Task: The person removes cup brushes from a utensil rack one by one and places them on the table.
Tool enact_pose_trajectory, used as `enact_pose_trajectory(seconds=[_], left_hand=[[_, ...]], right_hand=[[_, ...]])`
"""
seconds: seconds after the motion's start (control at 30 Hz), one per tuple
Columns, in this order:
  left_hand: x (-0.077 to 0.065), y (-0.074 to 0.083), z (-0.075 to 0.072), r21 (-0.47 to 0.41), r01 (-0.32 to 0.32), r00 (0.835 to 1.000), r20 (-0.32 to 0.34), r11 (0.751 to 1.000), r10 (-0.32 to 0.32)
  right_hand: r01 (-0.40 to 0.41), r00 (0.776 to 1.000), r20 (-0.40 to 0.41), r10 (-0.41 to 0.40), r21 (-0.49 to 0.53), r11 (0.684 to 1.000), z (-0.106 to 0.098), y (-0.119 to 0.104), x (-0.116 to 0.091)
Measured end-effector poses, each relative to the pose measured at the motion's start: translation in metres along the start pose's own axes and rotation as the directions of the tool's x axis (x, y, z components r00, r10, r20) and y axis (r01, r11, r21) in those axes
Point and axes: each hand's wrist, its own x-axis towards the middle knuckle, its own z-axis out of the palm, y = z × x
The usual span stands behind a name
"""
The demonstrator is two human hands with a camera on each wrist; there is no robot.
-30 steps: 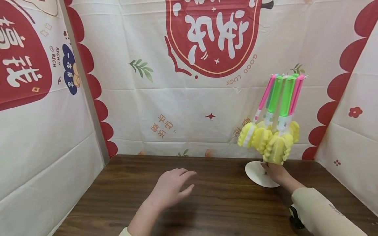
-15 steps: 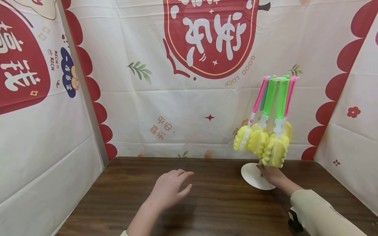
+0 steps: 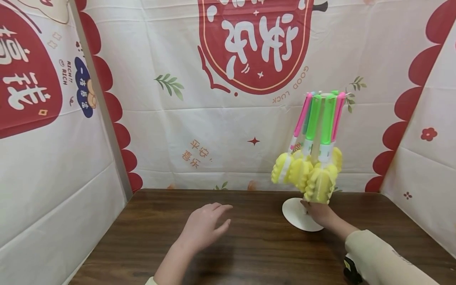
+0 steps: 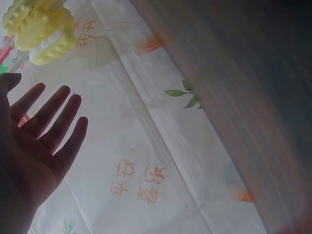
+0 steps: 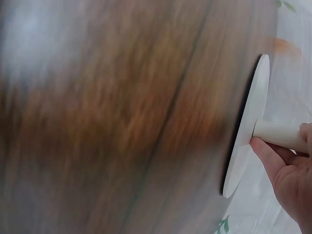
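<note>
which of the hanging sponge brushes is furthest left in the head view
The pink-handled brush, its yellow sponge outermost on that side; the other visible pink handle sits right of the front green handles.

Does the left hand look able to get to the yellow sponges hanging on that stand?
Probably yes, with some reaching: the left hand holds nothing, and nothing shows between it and the yellow sponges. The right hand grips the white pole below them.
</note>
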Motion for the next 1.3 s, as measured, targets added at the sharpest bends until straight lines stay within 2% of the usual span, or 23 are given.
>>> enact_pose_trajectory(seconds=[0.2, 0.3, 0.43, 0.5, 0.63, 0.8, 0.9, 1.03, 1.13, 1.17, 1.27, 1.3], left_hand=[[0.0, -0.001, -0.004, -0.038, 0.04, 0.999, 0.003, 0.998, -0.04], [0.0, -0.003, -0.006, -0.054, 0.07, 0.998, 0.01, 0.996, -0.07], [0.0, -0.006, -0.008, -0.059, 0.107, 0.994, 0.016, 0.992, -0.107], [0.0, -0.008, -0.01, -0.06, 0.122, 0.992, 0.017, 0.991, -0.122], [-0.001, -0.01, -0.012, -0.052, 0.135, 0.991, 0.004, 0.989, -0.135], [-0.001, -0.013, -0.014, -0.047, 0.147, 0.989, -0.019, 0.988, -0.148], [-0.001, -0.014, -0.015, -0.045, 0.159, 0.987, -0.028, 0.986, -0.161], [-0.002, -0.017, -0.016, -0.044, 0.168, 0.984, -0.044, 0.985, -0.17], [-0.002, -0.018, -0.016, -0.038, 0.175, 0.983, -0.047, 0.984, -0.177], [-0.002, -0.018, -0.016, -0.036, 0.18, 0.982, -0.045, 0.983, -0.181], [-0.002, -0.018, -0.018, -0.038, 0.196, 0.98, -0.037, 0.98, -0.198], [-0.001, -0.018, -0.018, -0.04, 0.202, 0.978, -0.036, 0.979, -0.204]], right_hand=[[0.054, 0.998, -0.039, -0.054, -0.013, 0.998, 0.011, -0.012, 0.002], [0.065, 0.997, -0.028, -0.066, -0.032, 0.997, 0.015, -0.02, 0.003], [0.082, 0.996, -0.02, -0.082, -0.007, 0.997, 0.022, -0.028, 0.004], [0.15, 0.987, -0.061, -0.151, -0.018, 0.988, 0.026, -0.031, 0.006], [0.262, 0.949, -0.159, -0.271, -0.079, 0.962, 0.034, -0.035, 0.01], [0.266, 0.945, -0.179, -0.272, -0.061, 0.962, 0.043, -0.039, 0.012], [0.299, 0.937, -0.158, -0.312, -0.1, 0.949, 0.048, -0.04, 0.013], [0.373, 0.908, -0.156, -0.388, -0.116, 0.92, 0.054, -0.045, 0.013], [0.439, 0.871, -0.17, -0.46, -0.15, 0.886, 0.057, -0.052, 0.015], [0.461, 0.856, -0.168, -0.489, -0.178, 0.869, 0.059, -0.053, 0.016], [0.513, 0.809, -0.124, -0.575, -0.33, 0.792, 0.063, -0.057, 0.019], [0.52, 0.805, -0.111, -0.583, -0.343, 0.783, 0.064, -0.058, 0.02]])
